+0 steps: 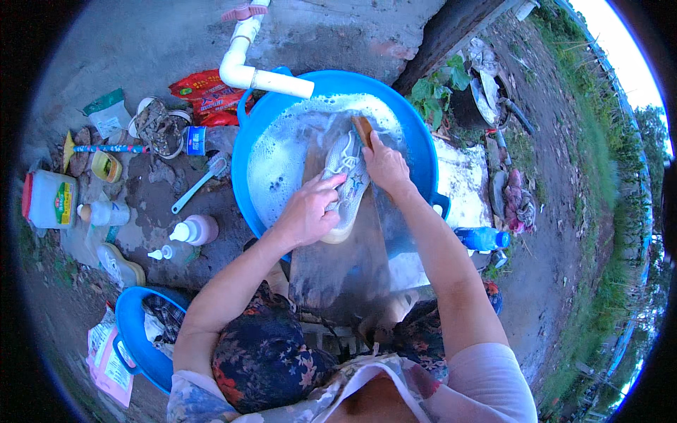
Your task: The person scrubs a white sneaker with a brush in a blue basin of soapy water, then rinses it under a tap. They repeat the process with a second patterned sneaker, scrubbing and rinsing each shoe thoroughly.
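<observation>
Blue plastic forms the big round basin [421, 151], which holds cloudy, sudsy water, with white foam gathered along its left and far sides. Across its near rim slopes a wet wooden board [337, 271], its far end inside the basin. At near left is a smaller blue tub [129, 321] with dark checked and pale cloth [163, 321] in it. White pipe [282, 82] reaches over the far rim from the wall, and a crumpled red bag [204, 92] lies just left of it. Pale and laced, one shoe [352, 192] rests lengthwise on the board, over the middle of the basin. The left hand [308, 211] holds it from the left, fingers bent over its upper and the index finger stretched across; the right hand [386, 166] is closed round a brown wooden brush [362, 131] at the shoe's far right, the brush's underside hidden. Farther left lies a second shoe [118, 266]; a blue bottle [478, 239] is right of the basin, and a pale-handled brush [192, 190] lies to its left
</observation>
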